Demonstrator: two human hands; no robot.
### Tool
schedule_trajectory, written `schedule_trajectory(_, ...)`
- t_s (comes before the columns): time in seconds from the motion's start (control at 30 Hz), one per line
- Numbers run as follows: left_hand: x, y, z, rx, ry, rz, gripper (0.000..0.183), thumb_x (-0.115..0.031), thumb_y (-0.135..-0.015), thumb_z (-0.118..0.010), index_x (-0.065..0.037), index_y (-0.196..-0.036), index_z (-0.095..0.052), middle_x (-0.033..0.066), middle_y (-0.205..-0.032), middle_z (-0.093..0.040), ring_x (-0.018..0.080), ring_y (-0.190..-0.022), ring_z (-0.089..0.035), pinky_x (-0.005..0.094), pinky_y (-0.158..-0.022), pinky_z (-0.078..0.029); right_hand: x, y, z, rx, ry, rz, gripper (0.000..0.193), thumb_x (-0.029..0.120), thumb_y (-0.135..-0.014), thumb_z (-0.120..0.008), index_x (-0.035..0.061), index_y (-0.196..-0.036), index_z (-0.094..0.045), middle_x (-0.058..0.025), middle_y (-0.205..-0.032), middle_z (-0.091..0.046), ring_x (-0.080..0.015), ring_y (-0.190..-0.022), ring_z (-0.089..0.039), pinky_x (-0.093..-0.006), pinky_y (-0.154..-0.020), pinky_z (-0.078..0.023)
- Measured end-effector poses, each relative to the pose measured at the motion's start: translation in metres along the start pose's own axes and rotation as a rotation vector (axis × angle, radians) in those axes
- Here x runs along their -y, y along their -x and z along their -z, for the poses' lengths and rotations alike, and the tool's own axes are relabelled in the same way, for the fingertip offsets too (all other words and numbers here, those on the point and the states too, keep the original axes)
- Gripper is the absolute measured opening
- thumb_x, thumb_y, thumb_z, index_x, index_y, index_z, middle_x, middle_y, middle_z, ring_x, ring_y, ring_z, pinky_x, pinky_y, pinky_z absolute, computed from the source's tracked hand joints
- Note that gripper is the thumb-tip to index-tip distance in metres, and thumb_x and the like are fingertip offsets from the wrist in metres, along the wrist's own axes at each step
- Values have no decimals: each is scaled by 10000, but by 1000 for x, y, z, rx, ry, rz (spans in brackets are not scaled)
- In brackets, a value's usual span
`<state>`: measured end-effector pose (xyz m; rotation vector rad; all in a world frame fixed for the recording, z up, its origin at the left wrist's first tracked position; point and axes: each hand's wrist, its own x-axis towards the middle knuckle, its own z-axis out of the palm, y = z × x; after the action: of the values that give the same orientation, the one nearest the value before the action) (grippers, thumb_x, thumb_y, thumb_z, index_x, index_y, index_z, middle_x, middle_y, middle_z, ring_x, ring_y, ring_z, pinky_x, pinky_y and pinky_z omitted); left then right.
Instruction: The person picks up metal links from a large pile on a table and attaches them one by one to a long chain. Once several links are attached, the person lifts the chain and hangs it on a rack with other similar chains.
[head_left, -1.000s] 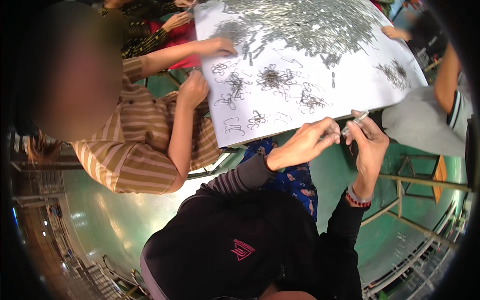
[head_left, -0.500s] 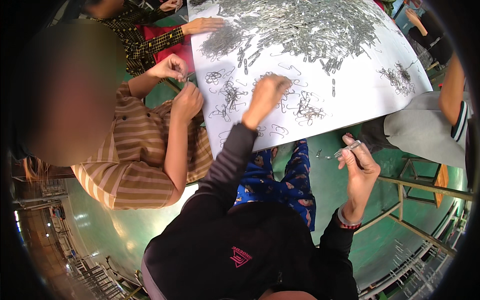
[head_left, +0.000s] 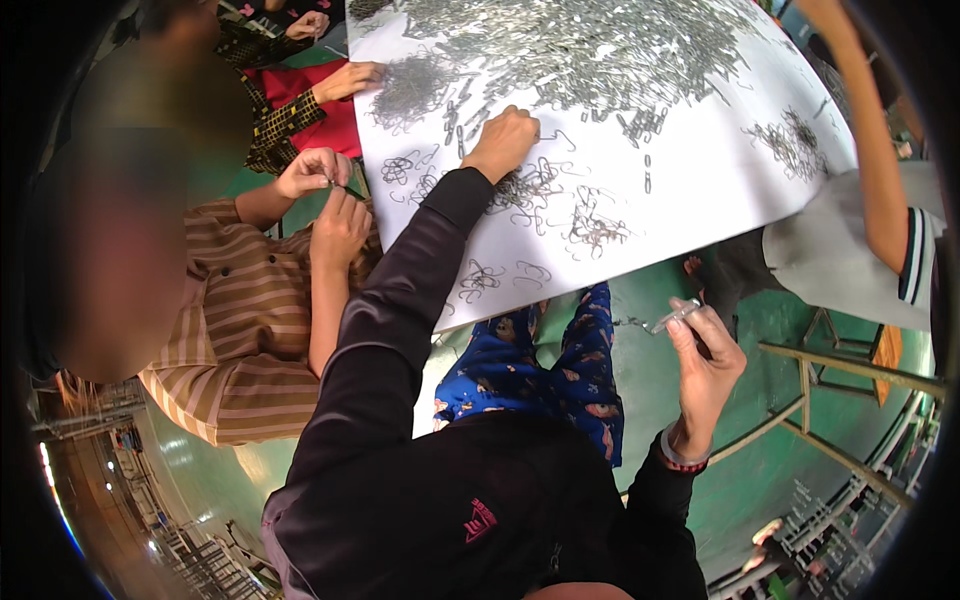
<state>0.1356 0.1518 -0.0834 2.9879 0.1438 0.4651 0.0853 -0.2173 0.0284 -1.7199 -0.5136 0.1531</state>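
Observation:
My left hand reaches far over the white table, fingers curled down at its surface. A thin bent wire piece lies at its fingertips; whether the fingers pinch one is hidden. Just nearer than the hand is a loose pile of bent wire pieces. Off the table's near edge, my right hand is raised, thumb and fingers closed on a small silvery metal clip. From the clip's left end a small thin piece sticks out, too small to make out.
A large heap of metal clips covers the far part of the table. More wire piles lie nearer. A co-worker in a striped shirt sits close at left; another person's arm is at right. A metal-framed stool stands at right.
My left hand has moved farther over the table, past the wire pile, and is less blurred. My right hand still holds the clip, which is now turned differently.

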Motion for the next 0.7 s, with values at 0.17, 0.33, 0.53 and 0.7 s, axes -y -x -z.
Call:
schedule_trajectory(0.17, -72, 23, 46, 80, 494, 174, 127, -125, -810, -641, -11, -865, -657, 113, -798, -661, 212, -688, -630, 301, -666, -507, 1, 3, -4, -23, 70, 71, 160, -50, -727, -686, -61, -883, -650, -45, -669, -548, -80, -611, -481, -207, -569, -386)
schedule_trajectory(0.33, -180, 82, 113, 181, 1346, 237, 113, -109, -832, -656, -15, -892, -637, 21, -825, -641, 91, -736, -591, 228, -695, -487, -16, 13, -18, -53, -47, 16, 181, -21, -738, -695, -29, -917, -676, -25, -677, -573, -62, -619, -481, -203, -580, -398)
schedule_trajectory(0.53, -229, 117, 110, -99, 1234, 128, 97, -56, -843, -621, -17, -927, -594, 56, -935, -592, 134, -894, -577, 280, -793, -477, -17, 30, -24, -116, -161, 62, 190, -32, -755, -678, -25, -945, -674, -13, -712, -589, -57, -647, -489, -200, -593, -411)
schedule_trajectory(0.7, -240, 125, 112, -321, 1237, 102, 100, -58, -850, -599, -8, -931, -568, 78, -906, -623, 148, -802, -590, 276, -695, -475, -9, 39, -32, -125, -33, 149, 192, -45, -750, -662, -17, -940, -671, -42, -717, -595, -71, -627, -496, -210, -580, -420)
